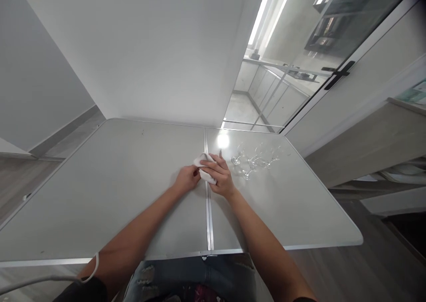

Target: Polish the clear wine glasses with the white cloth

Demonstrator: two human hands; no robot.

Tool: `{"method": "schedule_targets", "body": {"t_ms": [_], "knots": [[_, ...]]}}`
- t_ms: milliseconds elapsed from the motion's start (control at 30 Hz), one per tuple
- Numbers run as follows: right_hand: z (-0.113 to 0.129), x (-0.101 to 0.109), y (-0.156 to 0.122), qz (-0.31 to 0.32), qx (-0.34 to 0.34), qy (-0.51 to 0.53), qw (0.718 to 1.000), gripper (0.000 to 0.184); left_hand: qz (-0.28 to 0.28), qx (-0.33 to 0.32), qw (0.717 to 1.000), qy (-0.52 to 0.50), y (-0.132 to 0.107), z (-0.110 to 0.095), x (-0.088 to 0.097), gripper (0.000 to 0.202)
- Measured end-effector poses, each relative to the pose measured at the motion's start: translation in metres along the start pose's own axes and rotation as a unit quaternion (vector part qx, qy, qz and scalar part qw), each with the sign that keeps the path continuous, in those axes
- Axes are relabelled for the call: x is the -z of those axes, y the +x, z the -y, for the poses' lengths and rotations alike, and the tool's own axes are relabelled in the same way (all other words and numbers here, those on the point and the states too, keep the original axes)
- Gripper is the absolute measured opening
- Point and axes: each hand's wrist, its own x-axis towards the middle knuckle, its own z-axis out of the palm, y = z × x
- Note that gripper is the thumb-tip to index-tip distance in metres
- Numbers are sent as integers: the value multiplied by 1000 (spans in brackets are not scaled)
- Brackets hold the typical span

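Over the table's centre seam, my right hand [220,174] is closed around a bunched white cloth [208,177]. My left hand [188,178] meets the cloth from the left, its fingers curled in a pinch at the cloth's edge. What those fingers grip is hidden by the cloth and the hand itself. Just right of my right hand is a group of clear stemmed glasses [246,175], several in number. They are so transparent that their outlines are hard to make out, though a round foot shows on the nearest ones.
The pale folding table [100,195] has a metal seam [209,222] down its middle. A white wall [149,53] borders its far side. At the right back stands a glass door with a black handle [339,74]. A white cable [49,278] crosses my left forearm.
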Motion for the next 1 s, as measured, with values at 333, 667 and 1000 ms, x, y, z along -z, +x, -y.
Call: {"method": "schedule_targets", "body": {"t_ms": [333,667,1000], "knots": [[-10,2,12,-148,-342,405,835,36,8,-103,994,-28,-3,-1,3,36],[2,-42,1,-218,-326,325,860,39,-60,105,935,-334,6,-2,-9,48],[16,-45,8,21,-53,66,996,45,-78,132,891,-428,7,3,-20,36]]}}
